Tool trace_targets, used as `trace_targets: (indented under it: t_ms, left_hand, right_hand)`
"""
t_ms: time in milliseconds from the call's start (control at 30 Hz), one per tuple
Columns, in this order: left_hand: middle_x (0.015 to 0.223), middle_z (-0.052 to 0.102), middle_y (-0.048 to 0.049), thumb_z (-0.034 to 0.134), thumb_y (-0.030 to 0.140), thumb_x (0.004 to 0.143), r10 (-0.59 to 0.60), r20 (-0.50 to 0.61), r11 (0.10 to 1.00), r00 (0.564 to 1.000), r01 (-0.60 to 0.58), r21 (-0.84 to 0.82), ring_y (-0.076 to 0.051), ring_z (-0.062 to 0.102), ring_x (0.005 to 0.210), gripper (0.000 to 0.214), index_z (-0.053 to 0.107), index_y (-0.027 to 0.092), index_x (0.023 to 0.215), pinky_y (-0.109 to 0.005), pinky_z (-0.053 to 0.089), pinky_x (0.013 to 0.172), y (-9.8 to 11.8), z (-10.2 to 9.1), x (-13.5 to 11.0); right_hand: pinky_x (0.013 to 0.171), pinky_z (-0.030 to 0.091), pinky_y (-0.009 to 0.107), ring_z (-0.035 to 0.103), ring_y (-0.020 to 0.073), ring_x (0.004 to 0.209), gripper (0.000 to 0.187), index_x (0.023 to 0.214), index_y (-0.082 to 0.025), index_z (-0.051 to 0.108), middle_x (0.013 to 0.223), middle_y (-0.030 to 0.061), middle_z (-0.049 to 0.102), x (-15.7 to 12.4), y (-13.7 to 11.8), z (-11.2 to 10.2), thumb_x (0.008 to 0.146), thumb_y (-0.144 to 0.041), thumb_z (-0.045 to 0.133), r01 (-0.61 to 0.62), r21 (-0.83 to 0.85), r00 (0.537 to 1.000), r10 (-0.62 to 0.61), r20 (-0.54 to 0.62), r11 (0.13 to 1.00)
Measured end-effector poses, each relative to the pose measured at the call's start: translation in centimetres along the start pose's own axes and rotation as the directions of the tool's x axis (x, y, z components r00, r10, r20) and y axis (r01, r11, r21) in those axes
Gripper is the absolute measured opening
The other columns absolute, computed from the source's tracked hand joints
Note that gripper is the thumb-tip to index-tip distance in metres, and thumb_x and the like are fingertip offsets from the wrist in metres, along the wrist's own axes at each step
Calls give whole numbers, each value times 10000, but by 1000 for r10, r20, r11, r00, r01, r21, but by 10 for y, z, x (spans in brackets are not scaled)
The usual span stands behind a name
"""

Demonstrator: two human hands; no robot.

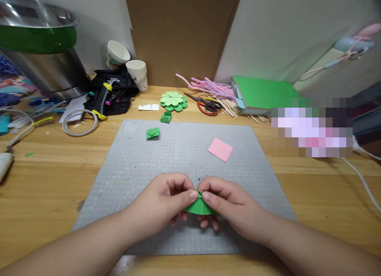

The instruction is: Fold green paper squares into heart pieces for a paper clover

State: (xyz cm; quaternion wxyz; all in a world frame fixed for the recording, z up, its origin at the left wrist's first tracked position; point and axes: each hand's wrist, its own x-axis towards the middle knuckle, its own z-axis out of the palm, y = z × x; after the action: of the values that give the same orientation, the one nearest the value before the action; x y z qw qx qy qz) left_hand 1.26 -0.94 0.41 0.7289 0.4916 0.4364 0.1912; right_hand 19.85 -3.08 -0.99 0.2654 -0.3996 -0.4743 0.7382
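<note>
Between my two hands is a piece of green paper [199,207], partly folded at its top edge. My left hand [171,196] pinches it from the left with thumb and forefinger. From the right, my right hand [228,200] pinches the same edge, the two thumbs almost meeting. My other fingertips show below the paper. Beyond the hands, a pink square of paper [220,149] lies on the grey cutting mat [119,196]. A small folded green paper piece [152,133] sits near the mat's far left, and a second green folded piece [166,117] rests at its back edge.
Behind the mat lie a layered green paper rosette [172,101], scissors [210,105], pink stems [205,85] and a thick green book [264,93]. At left are a tape roll [66,127], a yellow-black tool [104,99], paper cups [138,75] and a metal pot [56,69].
</note>
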Motion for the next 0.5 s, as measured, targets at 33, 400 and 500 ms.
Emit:
trace_targets:
  t_ms: [33,400,500]
  left_hand:
    - [553,502,42,601,414,782,7,-3,1000,1000,-7,21,-86,457,469,261,528,180,693,-169,326,377,0,0,0]
    - [597,534,40,545,308,835,147,-51,969,988,-133,206,-85,466,561,213,556,163,679,-193,367,526,4,4,-4]
    - [549,506,54,534,331,829,64,-59,992,996,-58,110,-74,443,475,220,527,177,672,-178,337,441,2,3,-3]
  right_hand:
    - [474,418,196,597,110,596,305,841,-171,532,725,9,593,0,0,0,886,-472,513,10,-17,1000,-10,4,1000]
    - [529,398,223,526,106,573,321,795,-170,517,625,-11,553,0,-1,1,917,-460,457,24,-71,999,-28,-44,997]
    - [555,389,230,509,107,597,295,826,-169,523,656,-4,567,-2,-1,0,921,-440,455,38,-64,999,-38,-7,997]
